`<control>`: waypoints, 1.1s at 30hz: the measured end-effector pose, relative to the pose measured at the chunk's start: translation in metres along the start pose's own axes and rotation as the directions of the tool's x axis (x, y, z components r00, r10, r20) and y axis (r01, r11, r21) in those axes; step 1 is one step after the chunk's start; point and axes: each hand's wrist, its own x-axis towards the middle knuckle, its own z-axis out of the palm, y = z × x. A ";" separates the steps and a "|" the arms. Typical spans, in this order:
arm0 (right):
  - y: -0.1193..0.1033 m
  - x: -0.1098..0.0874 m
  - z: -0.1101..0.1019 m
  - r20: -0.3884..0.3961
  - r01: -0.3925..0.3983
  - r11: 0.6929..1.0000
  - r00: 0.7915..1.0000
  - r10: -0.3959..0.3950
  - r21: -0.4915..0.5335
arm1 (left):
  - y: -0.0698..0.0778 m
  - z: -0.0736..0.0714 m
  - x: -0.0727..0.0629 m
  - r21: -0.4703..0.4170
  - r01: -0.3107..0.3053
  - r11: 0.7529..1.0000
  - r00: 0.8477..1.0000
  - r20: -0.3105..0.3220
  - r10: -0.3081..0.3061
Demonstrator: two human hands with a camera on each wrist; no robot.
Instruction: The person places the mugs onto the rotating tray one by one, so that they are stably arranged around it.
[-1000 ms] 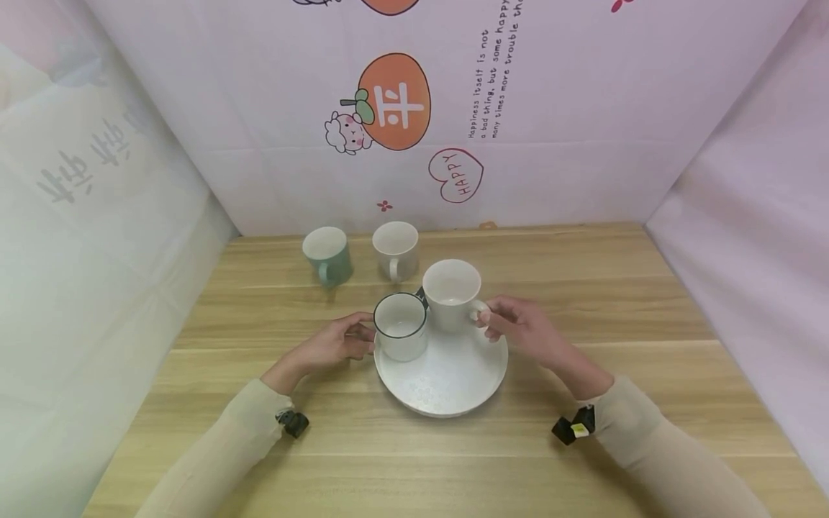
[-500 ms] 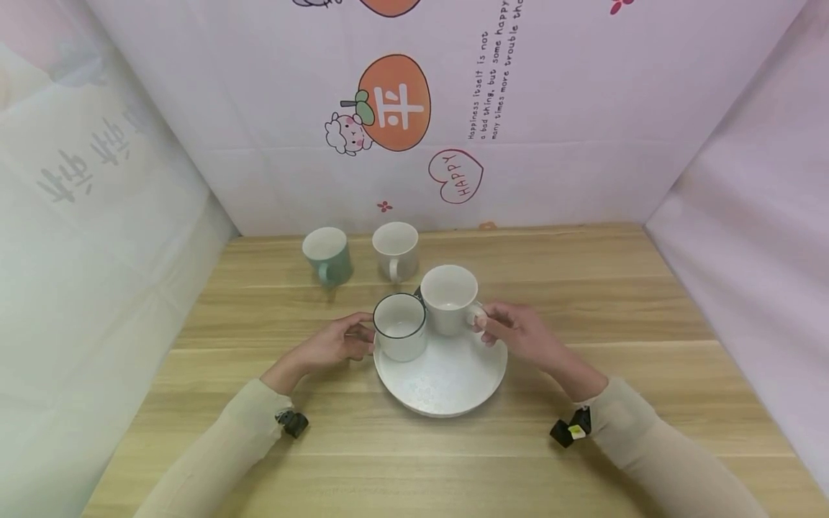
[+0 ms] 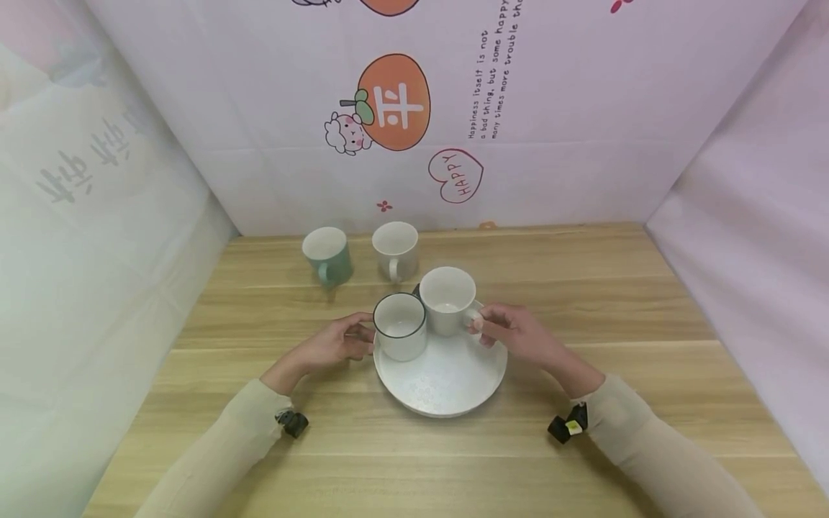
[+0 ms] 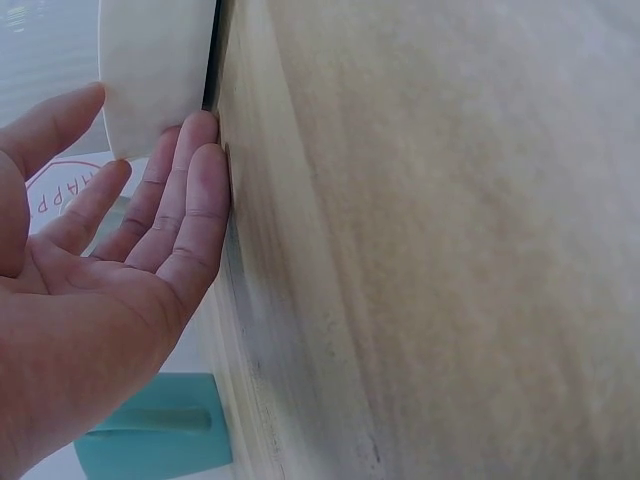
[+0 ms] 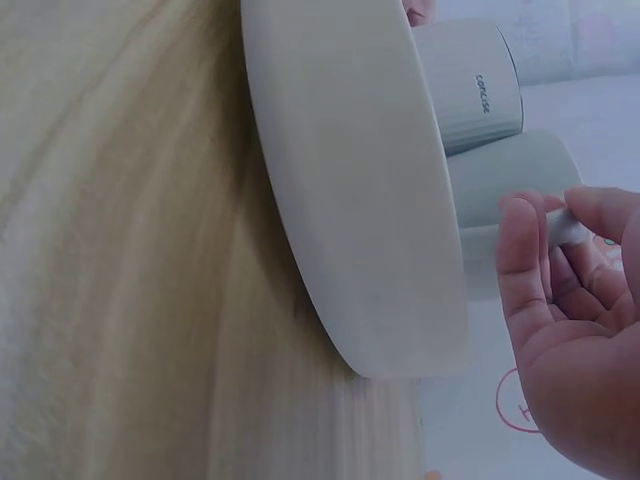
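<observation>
A round white tray (image 3: pixel 447 385) with a raised wall rests on the wooden table. On its left side stands a white mug with a dark rim (image 3: pixel 401 342). Behind and to the right of it is a plain white mug (image 3: pixel 443 316), upright over the tray's back part. My right hand (image 3: pixel 521 334) pinches this mug's handle between thumb and fingers, as the right wrist view also shows. My left hand (image 3: pixel 330 345) lies at the tray's left wall. In the left wrist view its fairly straight fingers (image 4: pixel 190 210) and thumb reach the wall (image 4: pixel 155 80).
Towards the back of the table (image 3: pixel 583 288) stand a green mug (image 3: pixel 337 270) and another white mug (image 3: pixel 404 266), handles facing the front. Printed white cloth (image 3: pixel 550 165) hangs behind the table and on both sides.
My right hand has brought the plain white mug slightly down and left, closer to the dark-rimmed mug. The left hand and the tray have stayed in place.
</observation>
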 end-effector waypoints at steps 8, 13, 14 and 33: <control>0.000 0.003 -0.003 -0.018 -0.015 1.000 1.000 0.015 -0.013 | 0.000 0.000 0.000 -0.006 0.003 1.000 1.000 -0.005 -0.003; 0.000 0.004 -0.003 -0.021 -0.022 0.999 1.000 0.023 0.032 | -0.001 -0.001 0.001 -0.002 -0.001 1.000 1.000 -0.002 0.001; -0.001 0.004 -0.003 -0.022 -0.018 0.999 1.000 0.019 0.036 | -0.001 -0.001 0.001 -0.003 -0.002 1.000 1.000 -0.002 0.002; -0.001 0.015 -0.022 -0.047 0.160 0.977 0.985 -0.168 -0.138 | 0.000 0.000 -0.001 0.013 -0.010 1.000 1.000 -0.002 0.010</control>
